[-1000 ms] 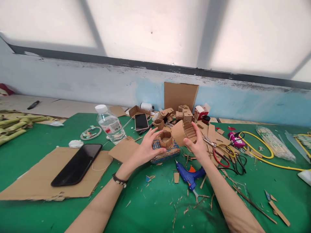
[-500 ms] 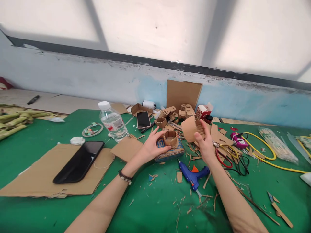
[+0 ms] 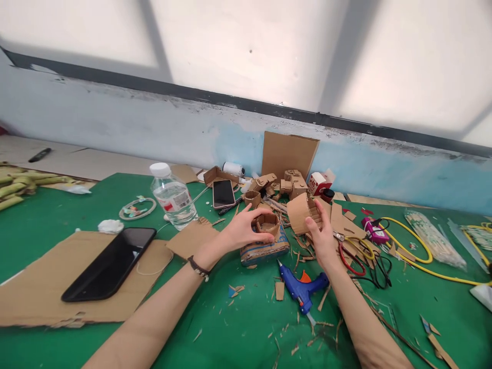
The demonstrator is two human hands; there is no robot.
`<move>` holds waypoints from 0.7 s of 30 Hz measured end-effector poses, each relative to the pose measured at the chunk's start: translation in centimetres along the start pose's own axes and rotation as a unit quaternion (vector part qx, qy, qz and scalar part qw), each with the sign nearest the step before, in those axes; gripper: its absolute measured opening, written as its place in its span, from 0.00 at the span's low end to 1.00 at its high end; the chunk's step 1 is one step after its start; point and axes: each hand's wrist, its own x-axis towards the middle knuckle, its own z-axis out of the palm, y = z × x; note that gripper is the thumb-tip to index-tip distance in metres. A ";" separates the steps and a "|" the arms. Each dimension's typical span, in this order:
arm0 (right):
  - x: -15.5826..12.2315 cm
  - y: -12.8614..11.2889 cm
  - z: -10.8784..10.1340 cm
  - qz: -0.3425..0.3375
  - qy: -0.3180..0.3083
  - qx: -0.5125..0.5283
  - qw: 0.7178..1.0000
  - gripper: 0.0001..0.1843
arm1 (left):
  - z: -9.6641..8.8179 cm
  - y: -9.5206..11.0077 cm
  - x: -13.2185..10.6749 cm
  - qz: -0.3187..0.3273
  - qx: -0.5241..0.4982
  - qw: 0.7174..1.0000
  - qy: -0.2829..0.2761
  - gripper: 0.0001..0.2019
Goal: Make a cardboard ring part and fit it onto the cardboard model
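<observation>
My left hand (image 3: 249, 228) curls its thumb and fingers around a small many-sided cardboard ring (image 3: 268, 224), which is at the top of a blue-printed cardboard block (image 3: 265, 250). In my right hand (image 3: 323, 236) is a curved piece of corrugated cardboard (image 3: 299, 212), pinched between thumb and fingers and held up off the table. Its ridged inner side faces right. A blue glue gun (image 3: 302, 284) with an orange trigger lies on the green table just in front of the block. Red-and-yellow-handled scissors (image 3: 355, 251) rest right of my right wrist.
A water bottle (image 3: 173, 197) stands left of my left hand. A large black phone (image 3: 111, 264) lies on a cardboard sheet (image 3: 34, 287). Behind are a smaller phone (image 3: 223, 193) and cardboard models (image 3: 294, 182). Cardboard scraps and yellow cable (image 3: 418, 256) spread rightward.
My left fingers have closed in around the cardboard ring. My right hand has lowered slightly with the curved cardboard piece. The view has shifted a little.
</observation>
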 end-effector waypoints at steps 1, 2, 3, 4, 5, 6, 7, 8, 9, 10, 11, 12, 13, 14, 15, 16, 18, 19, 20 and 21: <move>0.0 -0.1 0.0 0.000 -0.003 -0.002 1.000 0.47 | 0.1 0.0 0.0 0.002 -0.001 1.000 0.005 0.32; 0.0 -0.1 0.0 0.001 -0.005 -0.004 1.000 0.48 | 0.2 0.0 -0.1 0.002 -0.002 1.000 0.010 0.32; 0.0 -0.2 0.0 0.001 -0.005 -0.005 1.000 0.48 | 0.2 0.1 -0.1 0.000 0.000 1.000 0.012 0.32; 0.0 -0.2 0.0 0.001 -0.006 -0.007 1.000 0.48 | 0.3 0.2 -0.2 -0.001 0.002 1.000 0.013 0.32; -0.1 -0.3 0.1 -0.001 -0.008 -0.008 1.000 0.48 | 0.4 0.3 -0.3 -0.003 0.006 1.000 0.013 0.32; -0.1 -0.3 0.1 -0.003 -0.010 -0.010 1.000 0.48 | 0.4 0.3 -0.4 -0.005 0.011 1.000 0.015 0.33; -0.2 -0.4 0.1 -0.005 -0.014 -0.012 1.000 0.48 | 0.5 0.3 -0.5 -0.007 0.017 1.000 0.020 0.35; -0.2 -0.5 0.1 -0.007 -0.021 -0.013 1.000 0.49 | 0.6 0.2 -0.7 -0.010 0.025 0.999 0.026 0.39; -0.3 -0.7 0.1 -0.009 -0.030 -0.014 0.999 0.50 | 0.7 0.1 -1.0 -0.013 0.036 0.999 0.032 0.43; -0.4 -0.9 0.2 -0.012 -0.039 -0.015 0.999 0.51 | 0.8 -0.2 -1.2 -0.018 0.048 0.998 0.039 0.47; -0.5 -1.2 0.2 -0.017 -0.049 -0.016 0.999 0.51 | 0.9 -0.4 -1.5 -0.025 0.059 0.997 0.044 0.50; -0.6 -1.5 0.3 -0.023 -0.058 -0.019 0.998 0.52 | 0.9 -0.7 -1.9 -0.032 0.065 0.996 0.047 0.51; -0.8 -1.9 0.4 -0.032 -0.067 -0.025 0.997 0.52 | 0.9 -1.0 -2.2 -0.039 0.066 0.996 0.047 0.50; -1.0 -2.4 0.5 -0.042 -0.077 -0.035 0.996 0.52 | 0.9 -1.2 -2.4 -0.045 0.061 0.996 0.047 0.47; -1.1 -2.8 0.8 -0.053 -0.091 -0.049 0.993 0.52 | 1.0 -1.4 -2.6 -0.050 0.051 0.996 0.047 0.45; -1.3 -3.2 1.0 -0.063 -0.106 -0.067 0.990 0.53 | 1.1 -1.6 -2.7 -0.051 0.039 0.997 0.045 0.43; -1.7 -3.9 1.8 -0.079 -0.137 -0.106 0.982 0.54 | 1.3 -1.6 -2.7 -0.045 0.021 0.998 0.040 0.40; -1.8 -4.1 2.2 -0.087 -0.151 -0.122 0.977 0.55 | 1.4 -1.6 -2.6 -0.038 0.016 0.998 0.038 0.40; -2.0 -4.3 2.6 -0.095 -0.162 -0.135 0.973 0.56 | 1.5 -1.5 -2.5 -0.031 0.011 0.999 0.036 0.40; -2.1 -4.4 3.0 -0.100 -0.171 -0.145 0.969 0.57 | 1.4 -1.5 -2.4 -0.023 0.005 0.999 0.033 0.40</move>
